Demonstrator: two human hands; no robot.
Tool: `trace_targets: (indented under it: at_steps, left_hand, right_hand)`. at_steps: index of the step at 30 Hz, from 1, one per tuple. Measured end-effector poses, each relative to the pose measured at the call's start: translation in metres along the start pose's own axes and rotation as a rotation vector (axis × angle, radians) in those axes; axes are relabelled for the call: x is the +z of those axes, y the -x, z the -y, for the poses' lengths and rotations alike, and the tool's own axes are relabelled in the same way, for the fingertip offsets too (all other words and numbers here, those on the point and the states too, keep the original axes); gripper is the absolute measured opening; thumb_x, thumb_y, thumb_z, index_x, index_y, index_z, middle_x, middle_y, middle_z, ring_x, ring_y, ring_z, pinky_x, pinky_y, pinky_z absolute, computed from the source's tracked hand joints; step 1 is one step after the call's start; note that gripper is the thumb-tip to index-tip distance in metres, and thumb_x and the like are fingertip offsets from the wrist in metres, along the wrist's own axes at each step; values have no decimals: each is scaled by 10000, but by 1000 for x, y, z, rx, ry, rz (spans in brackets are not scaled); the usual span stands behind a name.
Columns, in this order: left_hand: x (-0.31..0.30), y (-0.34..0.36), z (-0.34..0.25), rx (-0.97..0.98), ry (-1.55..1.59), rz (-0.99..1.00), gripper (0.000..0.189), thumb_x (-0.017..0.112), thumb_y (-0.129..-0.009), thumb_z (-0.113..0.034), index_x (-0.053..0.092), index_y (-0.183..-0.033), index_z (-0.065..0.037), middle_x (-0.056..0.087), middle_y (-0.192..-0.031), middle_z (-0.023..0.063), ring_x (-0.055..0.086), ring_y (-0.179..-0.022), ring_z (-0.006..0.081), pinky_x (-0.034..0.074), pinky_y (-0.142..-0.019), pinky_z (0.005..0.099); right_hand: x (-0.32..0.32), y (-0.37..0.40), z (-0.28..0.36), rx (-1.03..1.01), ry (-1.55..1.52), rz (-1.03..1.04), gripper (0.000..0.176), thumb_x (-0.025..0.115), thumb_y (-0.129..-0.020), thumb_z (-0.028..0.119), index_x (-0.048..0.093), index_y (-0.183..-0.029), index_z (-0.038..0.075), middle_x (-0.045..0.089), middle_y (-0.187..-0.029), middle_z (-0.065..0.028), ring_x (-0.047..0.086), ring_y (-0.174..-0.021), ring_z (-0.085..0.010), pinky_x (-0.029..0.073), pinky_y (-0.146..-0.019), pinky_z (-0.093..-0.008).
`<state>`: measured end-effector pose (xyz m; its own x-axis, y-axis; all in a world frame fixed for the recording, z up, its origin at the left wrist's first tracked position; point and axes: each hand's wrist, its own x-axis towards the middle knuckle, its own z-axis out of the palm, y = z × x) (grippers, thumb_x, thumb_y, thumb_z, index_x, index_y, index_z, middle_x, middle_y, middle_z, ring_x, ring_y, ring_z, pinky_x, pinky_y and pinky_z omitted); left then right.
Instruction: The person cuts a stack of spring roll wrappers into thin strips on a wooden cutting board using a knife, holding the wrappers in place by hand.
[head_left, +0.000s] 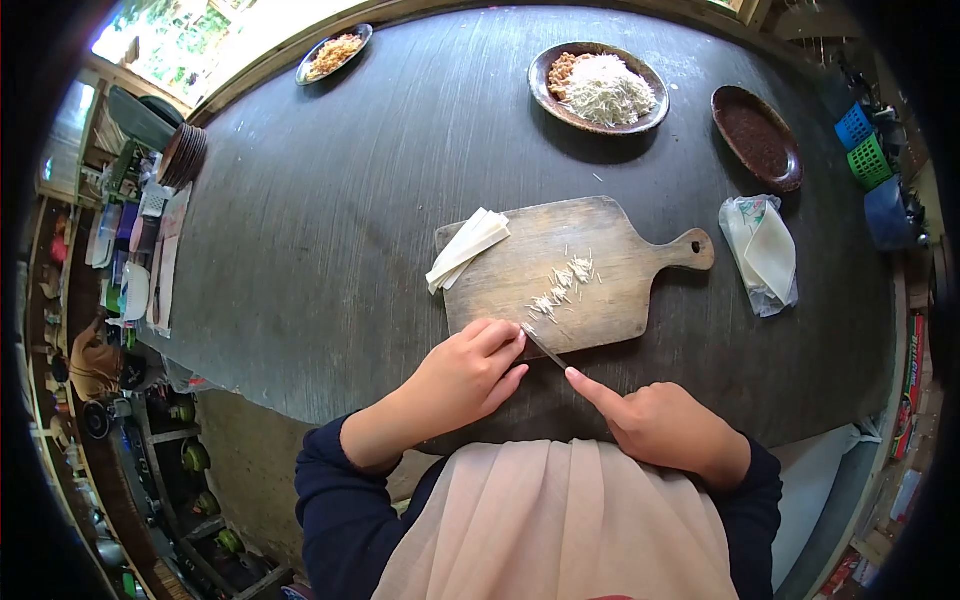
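Note:
A wooden cutting board [545, 240] with a handle lies on the dark table in front of me. My right hand [650, 415] grips a knife [543, 348], its index finger stretched along the back of it. The blade meets the board's near edge beside the fingertips of my left hand [470, 368]. Those fingers are bunched and press down on a pale strip, mostly hidden, with only a white end showing by the blade. Fine white shreds [560, 285] are scattered across the board. A stack of flat white strips [470, 245] rests over its left corner.
Beyond the board stands a plate [540, 95] heaped with white shreds and something orange-brown. A smaller plate [303, 75] of orange-brown food sits far left. On the right are an oval brown dish [755, 135] and folded white sheets [765, 250] on plastic. Stacked brown dishes [183, 155] stand left.

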<state>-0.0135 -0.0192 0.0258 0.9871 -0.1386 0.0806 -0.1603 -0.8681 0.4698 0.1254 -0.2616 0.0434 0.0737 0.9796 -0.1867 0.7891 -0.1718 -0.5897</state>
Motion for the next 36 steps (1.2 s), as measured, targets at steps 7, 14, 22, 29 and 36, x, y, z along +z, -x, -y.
trace_targets:
  at_steps: [7,14,22,29,36]
  left_hand:
    - [0,0,-1,-1,-10,-23,325,700,-887,-131,653,-1149,57,601,-1136,146,617,-1045,300,529,-898,369]
    - [-1,0,0,-7,1,-29,310,699,-888,-130,657,-1137,51,611,-1135,143,629,-1042,298,539,-889,362]
    - [-1,0,0,4,-3,-38,297,692,-896,-141,660,-1121,50,614,-1141,143,631,-1040,295,542,-884,360]
    - [-2,0,0,1,-6,-32,292,686,-900,-148,662,-1112,52,613,-1143,144,631,-1036,294,539,-888,363]
    - [-2,0,-1,-3,-14,-18,288,690,-897,-150,668,-1103,49,614,-1140,140,630,-1038,291,539,-887,358]
  right_hand:
    - [-11,7,4,33,2,81,696,575,-833,58,396,-1505,52,584,-546,-118,595,-457,-282,492,-461,-405]
    - [-1,1,-1,-2,-28,2,679,578,-861,72,383,-1511,52,573,-551,-121,591,-459,-281,488,-461,-401]
    - [-1,-1,-1,6,-30,20,677,572,-870,65,373,-1517,46,567,-550,-124,587,-458,-281,486,-467,-402]
    - [0,0,-1,-17,-18,11,669,575,-866,66,385,-1507,34,565,-545,-116,589,-458,-278,486,-466,-399]
    - [3,-2,0,-22,-11,-10,671,582,-856,69,399,-1501,42,569,-541,-102,593,-461,-274,487,-468,-397]
